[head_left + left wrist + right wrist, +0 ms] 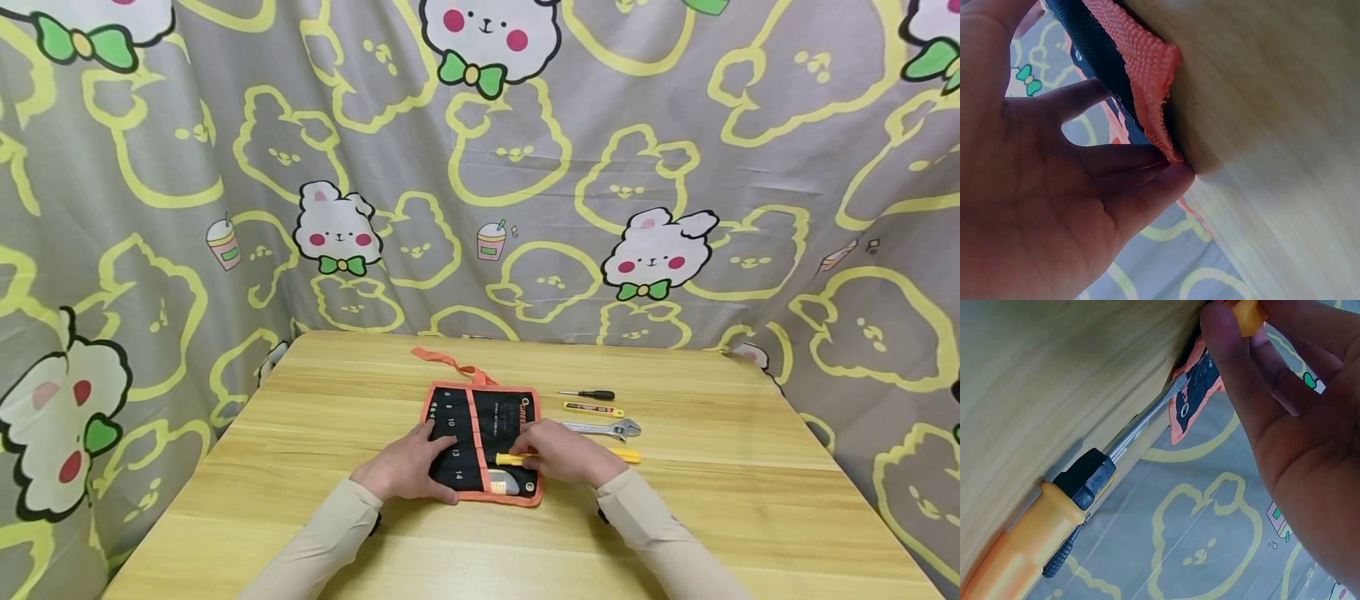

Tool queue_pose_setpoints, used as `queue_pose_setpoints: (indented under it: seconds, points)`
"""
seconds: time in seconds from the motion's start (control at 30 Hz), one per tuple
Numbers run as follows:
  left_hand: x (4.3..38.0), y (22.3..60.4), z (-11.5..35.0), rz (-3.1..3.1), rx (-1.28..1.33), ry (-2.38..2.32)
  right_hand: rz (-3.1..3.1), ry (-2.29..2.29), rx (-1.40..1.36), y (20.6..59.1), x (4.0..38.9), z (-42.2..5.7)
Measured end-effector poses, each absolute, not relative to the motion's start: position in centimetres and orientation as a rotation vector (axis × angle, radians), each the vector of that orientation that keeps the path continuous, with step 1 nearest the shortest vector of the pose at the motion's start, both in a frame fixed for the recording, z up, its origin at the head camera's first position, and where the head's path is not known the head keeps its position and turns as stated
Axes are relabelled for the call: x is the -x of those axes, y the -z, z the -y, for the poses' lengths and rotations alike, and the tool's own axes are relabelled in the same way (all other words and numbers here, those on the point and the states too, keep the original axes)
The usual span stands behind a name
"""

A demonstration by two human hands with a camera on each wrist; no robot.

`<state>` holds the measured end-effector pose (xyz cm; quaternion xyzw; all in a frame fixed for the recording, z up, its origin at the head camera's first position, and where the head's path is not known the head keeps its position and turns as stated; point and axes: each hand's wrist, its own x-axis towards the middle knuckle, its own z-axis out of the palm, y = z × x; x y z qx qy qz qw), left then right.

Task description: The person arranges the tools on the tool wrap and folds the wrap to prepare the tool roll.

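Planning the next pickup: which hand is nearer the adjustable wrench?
Right. The right hand is just beside the adjustable wrench, holding a yellow handle; the left hand is farther off, on the left part of the black pouch.

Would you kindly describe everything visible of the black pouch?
The black pouch looks like woven fabric and lies spread on the wooden table. It has orange trim, an orange band across it and an orange strap at its far edge. Numbers include 6, 8, 10, 13 and 14; eyelets show at two corners. The left hand touches it; the right hand holds a yellow item over it.
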<state>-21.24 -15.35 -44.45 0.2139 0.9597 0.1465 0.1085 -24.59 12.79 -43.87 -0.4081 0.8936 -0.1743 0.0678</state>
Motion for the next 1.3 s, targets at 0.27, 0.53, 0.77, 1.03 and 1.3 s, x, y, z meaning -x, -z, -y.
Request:
queue_pose_setpoints:
  seconds: [0.27,0.53,0.77,1.03,1.3]
  points:
    - [21.28,44.33,15.37,-2.826,-0.628,-0.416,-2.712,0.536,1.216,44.08,24.59,-12.64]
    - [21.22,44.31,15.43,-2.82,-0.627,-0.42,-2.709,0.57,1.207,44.1,24.52,-12.56]
    - [21.22,44.23,15.42,-2.816,-0.621,-0.418,-2.731,0.556,1.203,44.14,24.44,-12.64]
    - [21.23,44.2,15.41,-2.824,-0.622,-0.415,-2.761,0.517,1.194,44.03,24.31,-12.4]
    - [21.11,44.18,15.32,-2.824,-0.633,-0.404,-2.751,0.514,1.172,44.04,24.27,-12.37]
